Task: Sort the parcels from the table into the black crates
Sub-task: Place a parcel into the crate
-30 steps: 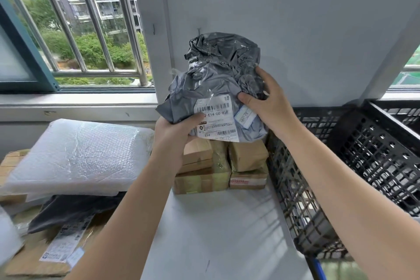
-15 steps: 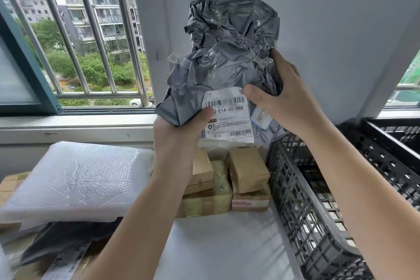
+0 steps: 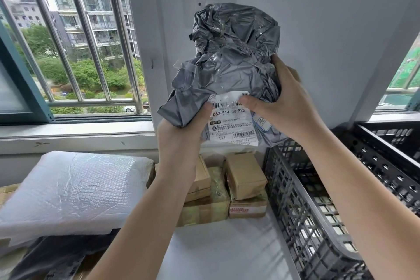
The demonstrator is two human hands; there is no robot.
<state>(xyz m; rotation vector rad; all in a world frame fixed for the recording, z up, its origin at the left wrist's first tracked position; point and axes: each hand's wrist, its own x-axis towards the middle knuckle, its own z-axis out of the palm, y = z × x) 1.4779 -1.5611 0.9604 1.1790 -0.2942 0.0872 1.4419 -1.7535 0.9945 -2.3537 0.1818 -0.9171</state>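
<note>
A crumpled grey plastic parcel (image 3: 229, 63) with a white shipping label (image 3: 231, 124) is held up in front of the wall, above the table. My left hand (image 3: 181, 136) grips its lower left corner, thumb on the label's edge. My right hand (image 3: 286, 102) holds its right side, thumb pressed on the top of the label. To the right stand black lattice crates (image 3: 302, 200), the nearer one beside the table, another (image 3: 395, 143) behind it.
On the white table (image 3: 222, 252) lie a bubble-wrapped parcel (image 3: 70, 191) on the left, dark bags (image 3: 56, 254) under it, and several small brown cardboard boxes (image 3: 245, 175) stacked against the wall. A barred window (image 3: 75, 48) is at the left.
Both hands raised the grey parcel and tilted its label toward me. My right thumb slid onto the label's top edge. The view shifted upward a little.
</note>
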